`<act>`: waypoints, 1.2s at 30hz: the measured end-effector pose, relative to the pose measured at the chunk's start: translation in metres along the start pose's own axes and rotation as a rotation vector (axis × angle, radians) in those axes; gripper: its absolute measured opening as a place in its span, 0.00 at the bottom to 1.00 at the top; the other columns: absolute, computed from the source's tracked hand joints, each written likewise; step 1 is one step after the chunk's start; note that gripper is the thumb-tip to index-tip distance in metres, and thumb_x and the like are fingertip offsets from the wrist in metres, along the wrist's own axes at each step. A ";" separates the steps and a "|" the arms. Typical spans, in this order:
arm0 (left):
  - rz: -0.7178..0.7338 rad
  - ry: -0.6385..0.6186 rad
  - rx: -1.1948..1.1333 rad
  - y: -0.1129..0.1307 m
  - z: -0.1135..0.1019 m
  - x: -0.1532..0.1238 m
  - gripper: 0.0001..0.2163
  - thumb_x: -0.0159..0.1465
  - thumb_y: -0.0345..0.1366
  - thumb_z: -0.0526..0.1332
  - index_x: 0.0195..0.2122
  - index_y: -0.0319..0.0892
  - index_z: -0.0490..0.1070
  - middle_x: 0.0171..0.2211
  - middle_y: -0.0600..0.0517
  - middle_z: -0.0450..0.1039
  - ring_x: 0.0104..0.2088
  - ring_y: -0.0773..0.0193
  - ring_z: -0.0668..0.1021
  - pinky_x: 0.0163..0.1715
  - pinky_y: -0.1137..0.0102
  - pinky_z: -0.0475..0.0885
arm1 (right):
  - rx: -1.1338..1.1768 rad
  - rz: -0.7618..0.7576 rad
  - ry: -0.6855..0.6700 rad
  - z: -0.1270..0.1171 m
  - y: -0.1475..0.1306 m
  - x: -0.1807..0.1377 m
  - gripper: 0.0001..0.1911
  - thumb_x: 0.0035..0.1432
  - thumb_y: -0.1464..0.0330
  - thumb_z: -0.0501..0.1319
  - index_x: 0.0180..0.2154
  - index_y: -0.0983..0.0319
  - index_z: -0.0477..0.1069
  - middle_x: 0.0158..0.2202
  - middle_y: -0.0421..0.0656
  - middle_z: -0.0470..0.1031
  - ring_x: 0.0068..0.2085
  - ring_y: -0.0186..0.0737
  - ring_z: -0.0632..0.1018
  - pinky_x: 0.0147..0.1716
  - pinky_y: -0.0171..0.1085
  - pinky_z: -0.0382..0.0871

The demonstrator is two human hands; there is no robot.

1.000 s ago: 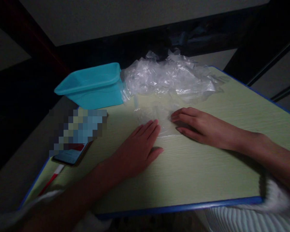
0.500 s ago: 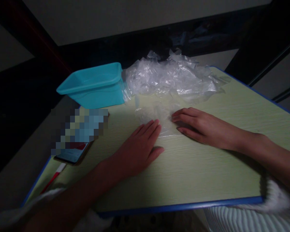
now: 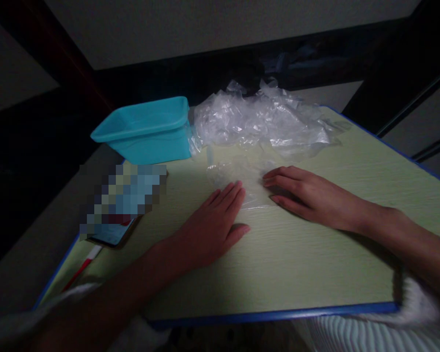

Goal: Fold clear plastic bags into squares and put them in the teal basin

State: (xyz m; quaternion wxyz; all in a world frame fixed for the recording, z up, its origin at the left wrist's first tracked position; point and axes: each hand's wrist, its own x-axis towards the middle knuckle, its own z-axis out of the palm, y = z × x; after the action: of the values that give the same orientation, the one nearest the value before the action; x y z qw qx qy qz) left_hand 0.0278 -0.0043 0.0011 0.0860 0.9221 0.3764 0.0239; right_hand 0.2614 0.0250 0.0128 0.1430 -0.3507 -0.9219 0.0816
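A clear plastic bag [image 3: 254,198] lies flat on the table in front of me, its near edge running between my hands. My left hand [image 3: 216,225] rests palm down, fingers stretched over the bag's left part and thumb apart on the tabletop. At the bag's right side lies my right hand [image 3: 297,190], fingers extended with the thumb a little apart, fingertips on or beside the film. Neither hand grips anything. Behind the flat bag is a heap of crumpled clear plastic bags [image 3: 249,120].
A turquoise plastic basin [image 3: 150,144] stands at the table's back left. Nearer on the left lies a phone [image 3: 113,237], partly blurred out, with a red and white cable [image 3: 82,269] plugged in. The pale table [image 3: 278,274] has a blue edge; a wall rises behind it.
The view has shifted slightly. Both hands keep nearly the same place and pose on the flat bag, and the heap and basin have not moved.
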 end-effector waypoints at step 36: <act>0.047 0.151 0.044 -0.024 0.003 -0.018 0.34 0.66 0.40 0.53 0.66 0.39 0.32 0.66 0.40 0.43 0.65 0.52 0.52 0.61 0.55 0.51 | -0.192 -0.041 -0.112 -0.002 -0.001 -0.007 0.35 0.63 0.56 0.52 0.62 0.71 0.50 0.63 0.55 0.53 0.62 0.50 0.59 0.59 0.59 0.50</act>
State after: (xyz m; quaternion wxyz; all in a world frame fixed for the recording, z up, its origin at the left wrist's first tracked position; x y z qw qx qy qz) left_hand -0.0009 -0.0005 -0.0055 0.0362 0.9280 0.3604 0.0873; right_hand 0.2659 0.0197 0.0141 0.0589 -0.3387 -0.9390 0.0095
